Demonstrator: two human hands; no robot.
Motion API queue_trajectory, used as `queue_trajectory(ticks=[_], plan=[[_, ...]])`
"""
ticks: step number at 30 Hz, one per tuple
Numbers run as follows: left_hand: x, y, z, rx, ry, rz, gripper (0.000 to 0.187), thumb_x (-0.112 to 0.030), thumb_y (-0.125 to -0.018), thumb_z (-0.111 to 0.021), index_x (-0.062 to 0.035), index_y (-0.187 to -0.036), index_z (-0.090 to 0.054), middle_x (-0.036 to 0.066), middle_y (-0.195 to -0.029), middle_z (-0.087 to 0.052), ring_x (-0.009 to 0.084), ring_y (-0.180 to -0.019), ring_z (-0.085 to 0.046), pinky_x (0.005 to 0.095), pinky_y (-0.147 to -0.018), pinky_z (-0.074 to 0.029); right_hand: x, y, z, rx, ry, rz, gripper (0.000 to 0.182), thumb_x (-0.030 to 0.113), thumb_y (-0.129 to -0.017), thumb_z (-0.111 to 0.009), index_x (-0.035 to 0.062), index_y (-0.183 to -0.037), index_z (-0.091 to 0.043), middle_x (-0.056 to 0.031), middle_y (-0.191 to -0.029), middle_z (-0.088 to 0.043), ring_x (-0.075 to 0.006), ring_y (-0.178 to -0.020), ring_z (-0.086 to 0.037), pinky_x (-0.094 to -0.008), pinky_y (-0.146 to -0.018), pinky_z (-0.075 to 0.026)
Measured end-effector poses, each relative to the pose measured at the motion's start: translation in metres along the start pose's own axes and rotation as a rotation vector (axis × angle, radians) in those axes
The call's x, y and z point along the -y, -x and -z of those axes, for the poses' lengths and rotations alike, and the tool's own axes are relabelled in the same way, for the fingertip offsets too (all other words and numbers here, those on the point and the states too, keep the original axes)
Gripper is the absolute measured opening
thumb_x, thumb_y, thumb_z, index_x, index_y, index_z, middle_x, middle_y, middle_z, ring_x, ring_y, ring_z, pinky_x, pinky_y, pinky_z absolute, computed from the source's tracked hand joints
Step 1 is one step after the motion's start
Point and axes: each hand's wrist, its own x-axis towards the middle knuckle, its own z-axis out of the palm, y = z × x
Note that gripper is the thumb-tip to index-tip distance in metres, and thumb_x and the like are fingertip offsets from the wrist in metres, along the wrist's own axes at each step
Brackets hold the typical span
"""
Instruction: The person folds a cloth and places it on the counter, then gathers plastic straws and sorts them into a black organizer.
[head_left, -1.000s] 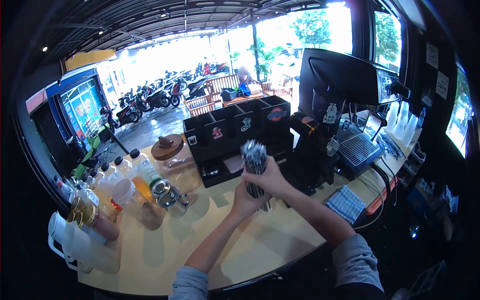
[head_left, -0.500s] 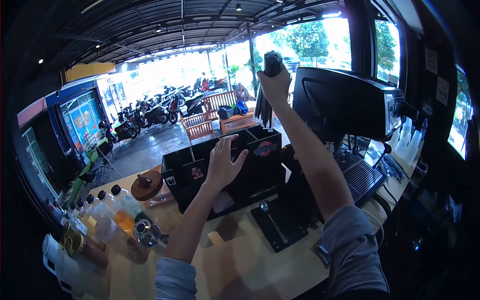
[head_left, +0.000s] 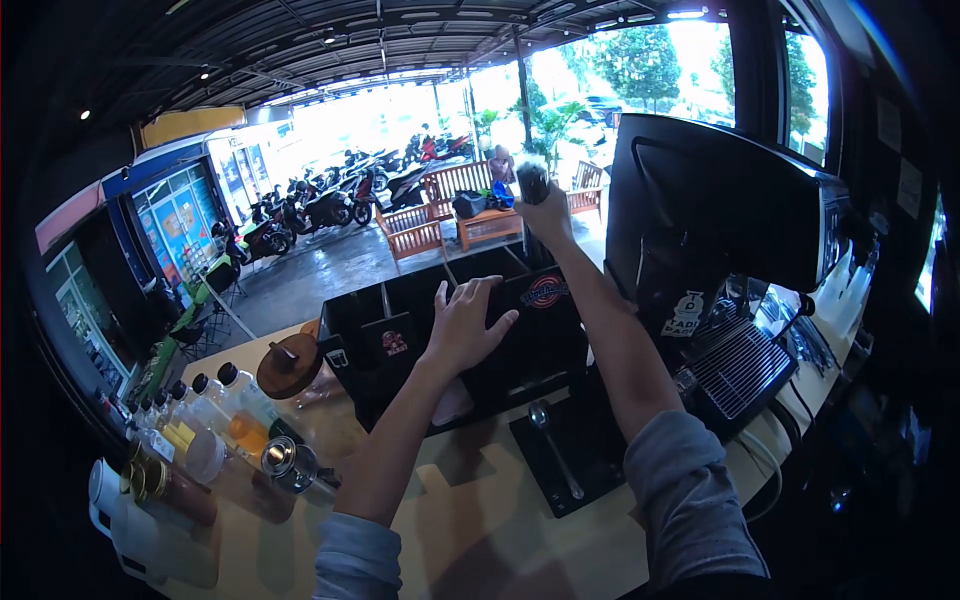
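Observation:
My right hand (head_left: 548,218) is closed round the top of a bundle of dark straws (head_left: 533,184), holding it upright at the far right compartment of a black divided box (head_left: 545,345). The lower part of the bundle is hidden behind the box wall and my hand. My left hand (head_left: 464,328) hovers at the box's front edge near the middle, fingers spread, with nothing in it. Stickers mark the front of the box. Below my left hand is a pale cloth-like patch (head_left: 453,402).
A long spoon (head_left: 556,450) lies on a black mat (head_left: 592,462) in front of the box. To the right stands a large black coffee machine (head_left: 715,200) with a drip tray (head_left: 738,365). Bottles (head_left: 240,400), a wooden-lidded jar (head_left: 290,365) and a metal pot (head_left: 290,460) fill the left.
My right hand has lowered the straw bundle from above the box down to its far right compartment. My left hand stays open over the front edge. The view has shifted slightly.

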Motion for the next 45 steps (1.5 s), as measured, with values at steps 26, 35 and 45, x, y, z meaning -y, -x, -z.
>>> queue_trajectory(ticks=[26, 35, 45], plan=[[-0.002, 0.006, 0.001, -0.034, -0.086, -0.081, 0.055, -0.034, -0.079, -0.057, -0.0078, -0.124, -0.038, 0.011, -0.125, -0.043, 0.0264, -0.122, -0.036, 0.0537, -0.102, -0.015, -0.012, 0.016, 0.007, 0.359, 0.384, -0.187, 0.114, 0.036, -0.046, -0.082, -0.0103, -0.129, -0.019, -0.0303, -0.125, -0.036, -0.0376, -0.118, -0.038, -0.0362, -0.099, -0.031], [-0.010, 0.018, 0.014, -0.051, -0.170, 0.002, 0.063, -0.036, -0.082, -0.053, -0.0050, -0.131, -0.027, 0.014, -0.133, -0.033, 0.0274, -0.128, -0.027, 0.0529, -0.103, -0.015, 0.021, 0.049, 0.010, 0.355, 0.455, -0.220, 0.090, 0.035, -0.061, -0.073, -0.0086, -0.126, -0.026, -0.0282, -0.126, -0.036, -0.0376, -0.118, -0.037, -0.0410, -0.099, -0.030], [-0.022, 0.069, 0.042, -0.303, -0.171, 0.078, 0.051, -0.020, -0.085, -0.046, -0.0019, -0.129, -0.029, 0.017, -0.134, -0.030, 0.0314, -0.127, -0.026, 0.0521, -0.102, -0.018, 0.085, 0.139, 0.009, 0.420, 0.422, 0.173, 0.072, 0.026, -0.067, -0.064, 0.0060, -0.127, -0.031, -0.0190, -0.136, -0.023, -0.0389, -0.128, -0.018, -0.0590, -0.099, -0.018]])
